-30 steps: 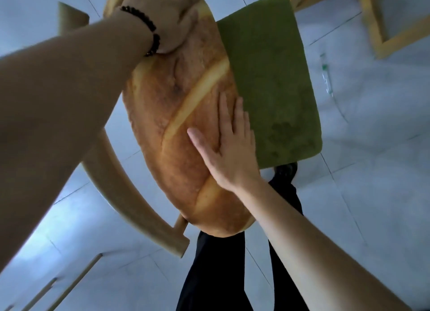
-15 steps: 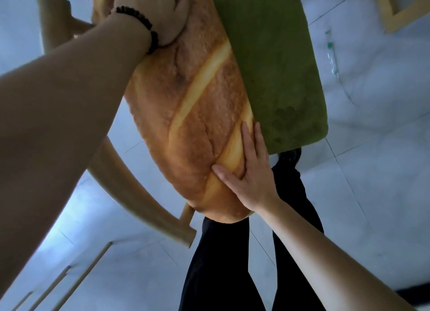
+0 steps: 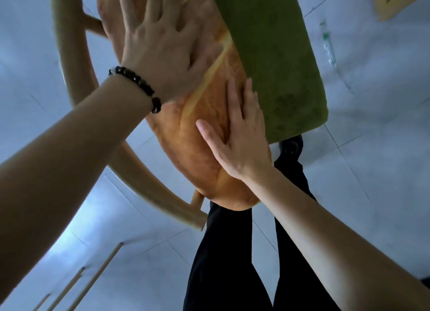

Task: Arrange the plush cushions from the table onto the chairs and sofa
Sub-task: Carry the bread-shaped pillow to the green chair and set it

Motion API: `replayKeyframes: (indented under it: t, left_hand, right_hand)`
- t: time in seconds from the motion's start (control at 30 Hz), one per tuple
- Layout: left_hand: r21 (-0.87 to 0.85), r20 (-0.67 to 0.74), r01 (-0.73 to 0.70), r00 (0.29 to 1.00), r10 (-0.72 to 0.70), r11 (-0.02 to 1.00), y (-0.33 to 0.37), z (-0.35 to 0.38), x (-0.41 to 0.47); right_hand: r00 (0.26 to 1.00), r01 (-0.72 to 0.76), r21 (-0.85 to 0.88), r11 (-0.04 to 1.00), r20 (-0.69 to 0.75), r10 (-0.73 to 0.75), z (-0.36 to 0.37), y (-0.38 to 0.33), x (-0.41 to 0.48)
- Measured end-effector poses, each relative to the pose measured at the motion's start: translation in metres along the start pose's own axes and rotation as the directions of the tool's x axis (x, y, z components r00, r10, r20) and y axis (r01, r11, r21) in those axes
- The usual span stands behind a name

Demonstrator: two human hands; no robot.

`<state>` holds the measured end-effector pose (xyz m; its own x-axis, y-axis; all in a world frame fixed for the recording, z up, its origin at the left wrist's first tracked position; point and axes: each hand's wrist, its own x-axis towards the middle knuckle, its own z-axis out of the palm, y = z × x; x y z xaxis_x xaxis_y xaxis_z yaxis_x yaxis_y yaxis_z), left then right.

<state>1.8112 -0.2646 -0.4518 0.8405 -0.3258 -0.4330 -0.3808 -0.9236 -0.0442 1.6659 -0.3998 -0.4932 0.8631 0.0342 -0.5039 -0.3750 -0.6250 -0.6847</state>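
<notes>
A long bread-shaped plush cushion [image 3: 197, 148], orange-brown with pale stripes, leans against the curved wooden backrest [image 3: 76, 83] of a chair, partly over its green seat pad [image 3: 274, 62]. My left hand [image 3: 167, 52], a black bead bracelet at its wrist, lies flat with spread fingers on the cushion's upper part. My right hand [image 3: 237, 134] rests flat and open on the lower middle of the cushion. Neither hand grips it. The cushion's top end runs out of view.
The floor is pale tile. My black trouser legs [image 3: 232, 252] and a shoe [image 3: 290, 145] stand right below the chair. Another wooden chair frame [image 3: 395, 3] shows at the top right. Thin wooden legs [image 3: 93, 278] cross the lower left. A small bottle-like thing [image 3: 327, 43] lies on the floor.
My left hand went from curled on the cushion's top end to flat and spread, lower down. My right hand slid from the lower right edge up onto the cushion's middle.
</notes>
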Motion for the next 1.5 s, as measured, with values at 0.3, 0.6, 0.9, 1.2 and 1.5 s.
replayKeyframes:
  t: [0.3,0.6,0.9,1.2,1.5]
  left_hand:
    - [-0.166,-0.058,0.285,0.953,-0.298,0.944,0.001,0.037,-0.032]
    - [-0.360,-0.047,0.358,0.915,-0.400,0.861,0.007,0.053,-0.044]
    - [-0.808,0.279,0.557,0.649,-0.708,0.192,0.026,0.052,-0.058]
    - [-0.790,0.293,0.596,0.575,-0.764,0.146,0.024,0.058,-0.062]
    - [-0.834,0.290,0.538,0.618,-0.731,0.124,0.019,0.055,-0.057]
  right_hand:
    - [0.947,-0.317,0.216,0.923,0.116,0.298,0.016,0.058,-0.075]
    - [0.972,-0.181,-0.047,0.982,-0.162,0.171,0.017,0.058,-0.075]
    - [0.981,-0.191,-0.025,0.981,0.033,0.191,0.005,0.079,-0.067]
    - [0.965,-0.225,-0.109,0.968,0.111,0.237,0.010,0.064,-0.067]
    - [0.980,-0.187,-0.080,0.979,0.058,0.191,0.003,0.058,-0.065]
